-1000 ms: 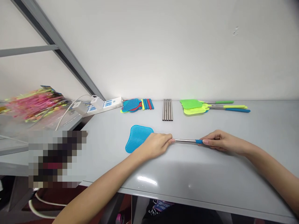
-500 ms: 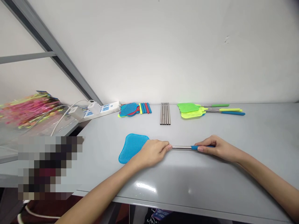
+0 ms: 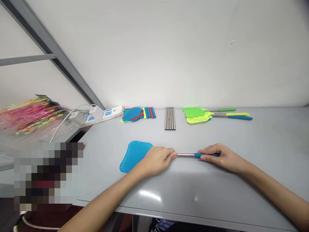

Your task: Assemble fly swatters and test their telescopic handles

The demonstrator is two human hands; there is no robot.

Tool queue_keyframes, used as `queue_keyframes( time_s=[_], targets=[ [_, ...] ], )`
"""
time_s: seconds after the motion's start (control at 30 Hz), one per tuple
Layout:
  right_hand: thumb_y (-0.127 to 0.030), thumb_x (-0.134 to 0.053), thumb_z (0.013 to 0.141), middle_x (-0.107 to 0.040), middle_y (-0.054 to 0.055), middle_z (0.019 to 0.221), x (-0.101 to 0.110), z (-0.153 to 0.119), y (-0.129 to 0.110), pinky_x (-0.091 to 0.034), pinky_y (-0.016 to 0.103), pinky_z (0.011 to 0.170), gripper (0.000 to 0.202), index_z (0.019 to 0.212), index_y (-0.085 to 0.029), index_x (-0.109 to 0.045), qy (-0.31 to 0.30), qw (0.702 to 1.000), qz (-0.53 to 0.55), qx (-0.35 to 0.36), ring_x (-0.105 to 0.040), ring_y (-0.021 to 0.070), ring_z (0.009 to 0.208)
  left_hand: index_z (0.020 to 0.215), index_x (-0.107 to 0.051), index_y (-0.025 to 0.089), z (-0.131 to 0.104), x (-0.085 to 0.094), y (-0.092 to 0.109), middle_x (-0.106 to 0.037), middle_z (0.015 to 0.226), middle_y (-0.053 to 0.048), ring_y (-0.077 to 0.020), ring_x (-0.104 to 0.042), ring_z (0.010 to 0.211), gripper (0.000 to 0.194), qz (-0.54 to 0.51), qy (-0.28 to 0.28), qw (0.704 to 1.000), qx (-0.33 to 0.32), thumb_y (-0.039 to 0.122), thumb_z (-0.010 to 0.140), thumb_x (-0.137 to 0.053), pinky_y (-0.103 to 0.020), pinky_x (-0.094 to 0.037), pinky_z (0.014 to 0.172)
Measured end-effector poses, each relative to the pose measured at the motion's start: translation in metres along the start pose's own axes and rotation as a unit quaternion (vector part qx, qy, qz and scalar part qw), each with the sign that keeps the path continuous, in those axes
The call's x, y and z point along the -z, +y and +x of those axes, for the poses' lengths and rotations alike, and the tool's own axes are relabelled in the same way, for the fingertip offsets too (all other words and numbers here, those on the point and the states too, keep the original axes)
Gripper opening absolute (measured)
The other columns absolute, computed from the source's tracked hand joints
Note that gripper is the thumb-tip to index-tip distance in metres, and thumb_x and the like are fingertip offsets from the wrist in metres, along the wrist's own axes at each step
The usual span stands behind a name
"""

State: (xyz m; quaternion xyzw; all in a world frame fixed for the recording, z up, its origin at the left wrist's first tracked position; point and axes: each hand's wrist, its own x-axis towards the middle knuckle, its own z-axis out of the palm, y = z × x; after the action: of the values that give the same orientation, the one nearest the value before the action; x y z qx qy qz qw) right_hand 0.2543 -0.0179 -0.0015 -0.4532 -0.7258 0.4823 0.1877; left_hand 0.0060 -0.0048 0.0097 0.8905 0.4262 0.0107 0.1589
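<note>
A fly swatter with a blue mesh head [image 3: 135,156] lies across the grey table [image 3: 207,187], its head to the left. My left hand [image 3: 160,160] is closed round it where the head meets the metal rod [image 3: 185,155], hiding that joint. At the rod's right end, my right hand [image 3: 221,156] pinches the blue handle [image 3: 198,155] between thumb and fingers. Part of the handle's far end is covered by the palm.
Swatter heads [image 3: 132,114], coloured handles [image 3: 150,112], metal tubes [image 3: 170,118] and swatters with handles [image 3: 198,116] lie along the wall. A power strip [image 3: 113,112] and bagged pink and yellow items [image 3: 31,114] are at left.
My right hand and the blue handle have moved a little left toward my left hand, and less of the metal rod shows between them. The view has shifted slightly.
</note>
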Motion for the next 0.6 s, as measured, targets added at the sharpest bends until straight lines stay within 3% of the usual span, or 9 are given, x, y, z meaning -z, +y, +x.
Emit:
queue_keyframes(
  time_s=[0.2, 0.4, 0.6],
  targets=[
    [-0.045, -0.048, 0.078, -0.058, 0.002, 0.061, -0.005, 0.003, 0.003, -0.039, 0.026, 0.058, 0.037, 0.08, -0.014, -0.069, 0.009, 0.999, -0.025, 0.035, -0.048, 0.0141, 0.059, 0.071, -0.052, 0.02, 0.0, -0.001, 0.002, -0.055, 0.061, 0.0, -0.015, -0.05, 0.059, 0.043, -0.001, -0.008, 1.0, -0.009, 0.04, 0.09, -0.018, -0.026, -0.026, 0.052],
    [-0.048, -0.048, 0.077, -0.063, 0.005, 0.078, -0.001, 0.005, -0.006, -0.039, 0.025, 0.061, 0.039, 0.081, -0.015, -0.067, -0.025, 1.0, 0.015, 0.007, -0.052, 0.0166, 0.069, 0.075, -0.053, 0.02, -0.001, -0.002, 0.005, -0.058, 0.064, -0.001, -0.0155, -0.052, 0.061, 0.044, -0.004, -0.002, 1.0, -0.005, 0.04, 0.09, -0.017, -0.026, -0.028, 0.053],
    [-0.049, -0.044, 0.08, -0.041, -0.004, 0.048, 0.009, 0.006, -0.002, -0.023, 0.022, 0.042, 0.041, 0.061, -0.014, -0.058, -0.055, 0.997, 0.027, -0.037, -0.03, 0.0062, 0.042, 0.072, -0.052, 0.019, 0.001, 0.001, 0.009, -0.056, 0.064, -0.001, -0.0133, -0.051, 0.058, 0.044, -0.007, 0.011, 1.0, 0.001, 0.041, 0.09, -0.019, -0.025, -0.026, 0.05]
  ],
)
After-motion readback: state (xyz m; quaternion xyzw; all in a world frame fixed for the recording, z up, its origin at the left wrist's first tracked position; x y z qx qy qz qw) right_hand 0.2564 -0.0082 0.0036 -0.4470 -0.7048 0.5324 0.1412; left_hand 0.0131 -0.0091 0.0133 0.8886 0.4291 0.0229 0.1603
